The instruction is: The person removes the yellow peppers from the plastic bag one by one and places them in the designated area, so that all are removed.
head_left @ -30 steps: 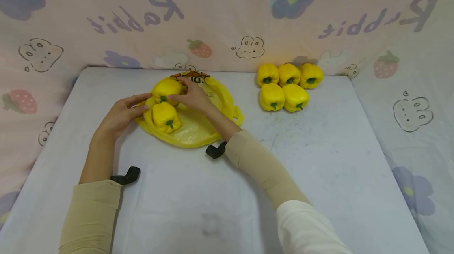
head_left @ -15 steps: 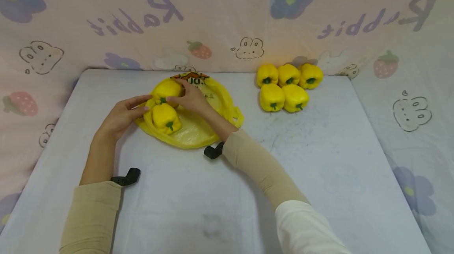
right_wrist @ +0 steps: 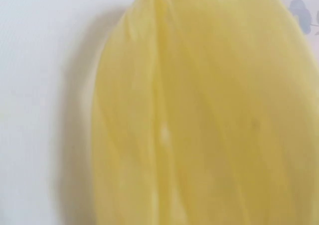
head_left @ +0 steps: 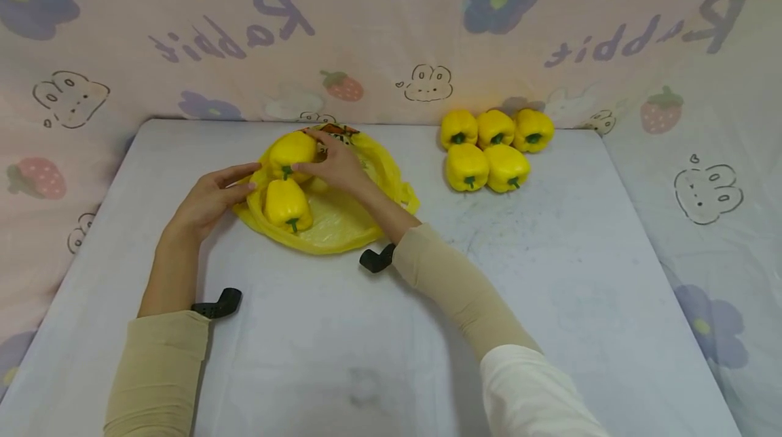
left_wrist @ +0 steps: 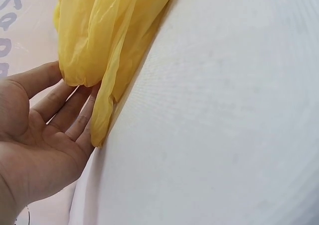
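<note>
A yellow plastic bag (head_left: pixel 342 239) lies spread with its mouth up at the left-centre of the table. Two yellow bell peppers with green stems sit at its left side. My right hand (head_left: pixel 339 164) reaches into the bag and holds the rear bell pepper (head_left: pixel 290 153) between thumb and fingers. The front bell pepper (head_left: pixel 287 205) rests just below it. At the bag's left rim, my left hand (head_left: pixel 210 201) touches the outside with loosely extended fingers; the left wrist view shows them against the yellow film (left_wrist: pixel 94 36). In the right wrist view, the bag's wall (right_wrist: pixel 209 115) hides my right hand.
Several more yellow bell peppers (head_left: pixel 468 167) stand grouped at the table's back right. The white-covered table (head_left: pixel 550 301) meets a printed cloth backdrop (head_left: pixel 379 23) behind. Each forearm wears a dark wrist device (head_left: pixel 225 302).
The rear bell pepper and my right hand have shifted slightly to the right. The front bell pepper has turned, its stem now lower. My left hand has stayed at the bag's rim.
</note>
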`<state>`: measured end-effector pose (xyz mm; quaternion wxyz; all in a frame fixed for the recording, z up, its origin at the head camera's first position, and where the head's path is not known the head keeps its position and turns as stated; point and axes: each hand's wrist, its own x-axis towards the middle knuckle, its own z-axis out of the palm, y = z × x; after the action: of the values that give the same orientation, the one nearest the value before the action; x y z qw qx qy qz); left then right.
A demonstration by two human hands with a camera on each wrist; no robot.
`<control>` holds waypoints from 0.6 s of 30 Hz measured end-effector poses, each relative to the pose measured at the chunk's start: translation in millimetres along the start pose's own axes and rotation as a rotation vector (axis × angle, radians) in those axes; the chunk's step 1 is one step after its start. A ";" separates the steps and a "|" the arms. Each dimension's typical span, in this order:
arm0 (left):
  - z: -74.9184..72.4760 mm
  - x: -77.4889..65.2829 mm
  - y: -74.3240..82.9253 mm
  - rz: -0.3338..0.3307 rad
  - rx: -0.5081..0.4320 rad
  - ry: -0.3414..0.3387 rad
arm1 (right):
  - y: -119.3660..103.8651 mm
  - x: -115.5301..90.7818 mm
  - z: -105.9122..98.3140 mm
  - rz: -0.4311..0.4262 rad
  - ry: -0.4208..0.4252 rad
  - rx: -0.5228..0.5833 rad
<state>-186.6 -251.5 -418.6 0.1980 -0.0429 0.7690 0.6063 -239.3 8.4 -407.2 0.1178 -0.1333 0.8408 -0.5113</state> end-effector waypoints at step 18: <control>2.7 0.1 -0.7 0.002 0.002 0.008 | 9.2 -19.1 -27.8 -0.055 -0.020 0.259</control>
<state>-185.8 -249.1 -419.8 0.1945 -0.0445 0.7703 0.6057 -231.7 42.1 -401.7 0.1282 -0.1450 0.7627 -0.6172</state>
